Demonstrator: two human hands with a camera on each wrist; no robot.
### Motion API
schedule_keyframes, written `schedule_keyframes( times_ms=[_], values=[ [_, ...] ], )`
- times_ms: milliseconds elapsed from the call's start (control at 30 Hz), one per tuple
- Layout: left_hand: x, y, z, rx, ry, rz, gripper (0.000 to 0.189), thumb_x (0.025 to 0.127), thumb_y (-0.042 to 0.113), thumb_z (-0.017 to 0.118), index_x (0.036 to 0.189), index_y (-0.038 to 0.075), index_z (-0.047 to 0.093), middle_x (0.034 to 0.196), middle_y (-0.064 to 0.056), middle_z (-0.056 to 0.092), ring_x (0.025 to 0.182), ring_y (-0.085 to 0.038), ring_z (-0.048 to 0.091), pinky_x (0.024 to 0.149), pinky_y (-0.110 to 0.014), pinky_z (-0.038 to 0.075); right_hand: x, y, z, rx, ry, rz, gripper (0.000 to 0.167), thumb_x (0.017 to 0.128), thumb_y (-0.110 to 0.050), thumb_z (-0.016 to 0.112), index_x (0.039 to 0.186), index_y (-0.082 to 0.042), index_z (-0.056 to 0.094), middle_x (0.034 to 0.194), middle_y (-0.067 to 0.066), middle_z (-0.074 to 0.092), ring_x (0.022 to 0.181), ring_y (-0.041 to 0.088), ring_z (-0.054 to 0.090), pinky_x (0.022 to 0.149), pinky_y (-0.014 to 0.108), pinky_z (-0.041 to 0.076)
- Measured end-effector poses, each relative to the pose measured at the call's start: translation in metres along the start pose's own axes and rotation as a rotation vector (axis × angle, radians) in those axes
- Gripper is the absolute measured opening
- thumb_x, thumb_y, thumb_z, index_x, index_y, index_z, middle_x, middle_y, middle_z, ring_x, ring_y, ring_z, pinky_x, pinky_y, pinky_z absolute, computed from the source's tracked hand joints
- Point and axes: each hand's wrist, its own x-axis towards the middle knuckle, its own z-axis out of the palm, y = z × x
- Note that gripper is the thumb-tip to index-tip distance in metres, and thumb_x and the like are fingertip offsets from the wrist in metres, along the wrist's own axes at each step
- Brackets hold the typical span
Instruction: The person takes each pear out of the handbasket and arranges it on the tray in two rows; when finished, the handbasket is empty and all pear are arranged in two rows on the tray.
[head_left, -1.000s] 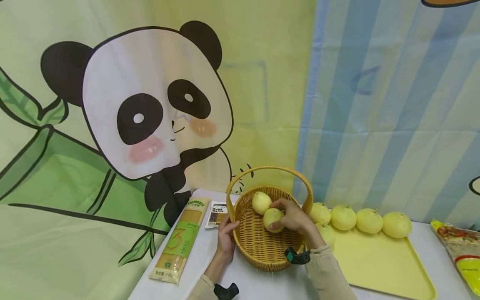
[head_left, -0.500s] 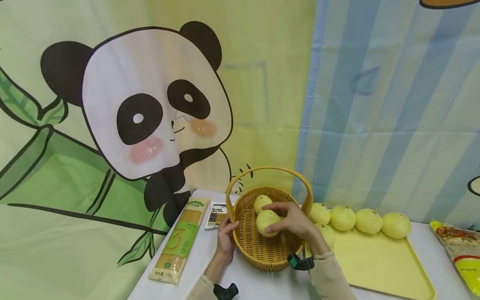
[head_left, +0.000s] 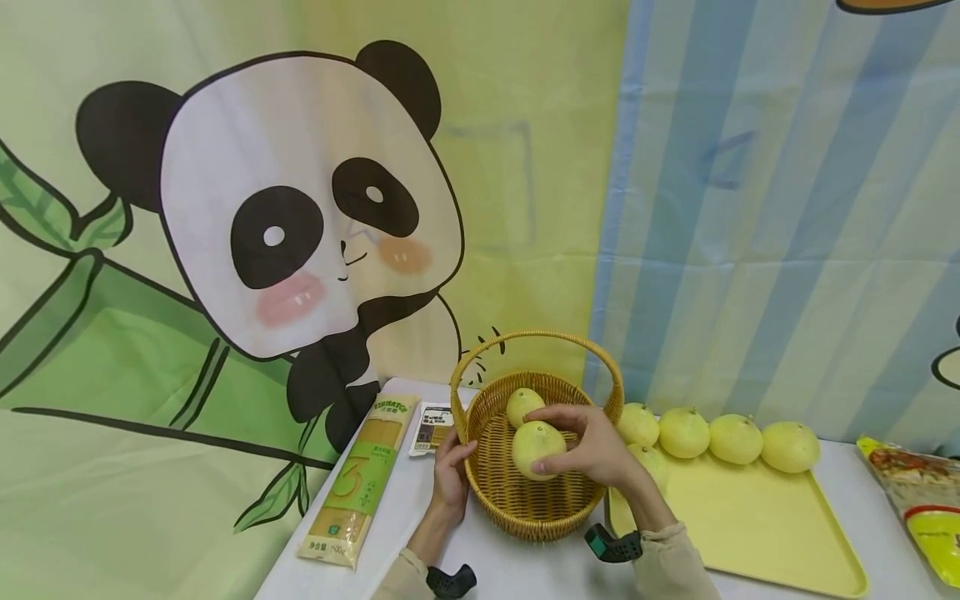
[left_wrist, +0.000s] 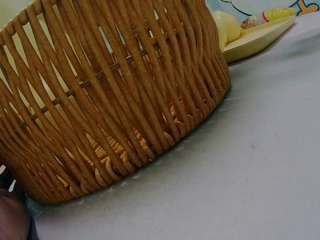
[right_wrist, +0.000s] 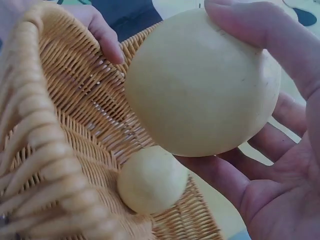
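My right hand [head_left: 600, 446] holds a round pale yellow melon [head_left: 538, 450] over the wicker basket [head_left: 525, 510], its thumb on one side and fingers round the other. In the right wrist view this melon [right_wrist: 200, 85] fills the middle, raised above the basket floor. A second melon [right_wrist: 152, 180] lies in the basket, toward its back. My left hand [head_left: 452, 475] grips the basket's left rim, thumb over the edge. Only the basket's woven side [left_wrist: 115, 95] and a bit of a hand show in the left wrist view.
Right of the basket is a yellow tray [head_left: 757, 525] with several melons [head_left: 684, 433] along its back and left edges. A spaghetti pack [head_left: 362, 483] and a small packet [head_left: 432, 429] lie left. At far right lies a printed food bag [head_left: 918, 508]. A panda curtain [head_left: 525, 167] hangs behind.
My right hand has lifted the held melon slightly up off the basket floor and toward me, and its wrist has moved a little right. The left hand stays on the rim.
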Motion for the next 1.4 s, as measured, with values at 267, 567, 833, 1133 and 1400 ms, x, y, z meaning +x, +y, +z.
schedule_keyframes(
  times_ms=[267, 567, 833, 1133, 1400],
  values=[
    [0.0, -0.001, 0.0, 0.0, 0.002, -0.011, 0.061, 0.097, 0.016, 0.051, 0.158, 0.008, 0.049, 0.154, -0.026, 0.048, 0.132, -0.031, 0.055, 0.108, -0.034, 0.046, -0.025, -0.019, -0.013, 0.024, 0.021, -0.087, 0.055, 0.078, 0.002, 0.09, 0.129, -0.004, 0.069, 0.135, 0.019, 0.07, 0.111, 0.019, 0.074, 0.08, 0.042, 0.065],
    [-0.001, 0.0, -0.001, 0.001, 0.004, -0.013, 0.063, 0.098, 0.015, 0.05, 0.16, 0.01, 0.046, 0.156, -0.024, 0.048, 0.134, -0.032, 0.053, 0.108, -0.034, 0.047, -0.057, -0.031, -0.042, -0.041, 0.086, -0.171, 0.058, 0.079, 0.011, 0.085, 0.134, 0.003, 0.069, 0.135, 0.006, 0.074, 0.128, 0.014, 0.067, 0.086, 0.038, 0.064],
    [-0.001, 0.001, 0.001, -0.007, 0.009, -0.01, 0.061, 0.098, 0.014, 0.049, 0.159, 0.008, 0.046, 0.153, -0.028, 0.047, 0.13, -0.031, 0.056, 0.107, -0.035, 0.049, -0.075, -0.033, -0.066, -0.065, 0.166, -0.208, 0.059, 0.076, 0.019, 0.081, 0.133, 0.013, 0.066, 0.134, 0.01, 0.075, 0.13, 0.012, 0.066, 0.09, 0.031, 0.062],
    [-0.001, -0.001, 0.0, -0.003, -0.001, -0.016, 0.064, 0.097, 0.016, 0.051, 0.16, 0.013, 0.046, 0.157, -0.024, 0.047, 0.138, -0.036, 0.052, 0.111, -0.037, 0.047, -0.094, -0.03, -0.089, -0.088, 0.278, -0.129, 0.06, 0.077, 0.019, 0.081, 0.134, 0.016, 0.063, 0.135, 0.004, 0.075, 0.129, 0.007, 0.065, 0.091, 0.026, 0.061],
    [0.0, 0.0, 0.0, -0.002, -0.005, -0.004, 0.063, 0.096, 0.016, 0.051, 0.159, 0.01, 0.047, 0.156, -0.025, 0.047, 0.138, -0.037, 0.051, 0.111, -0.037, 0.047, -0.112, -0.026, -0.107, -0.149, 0.401, 0.008, 0.057, 0.081, 0.013, 0.082, 0.136, 0.01, 0.066, 0.128, -0.009, 0.077, 0.128, -0.002, 0.062, 0.079, 0.022, 0.061]
  ],
)
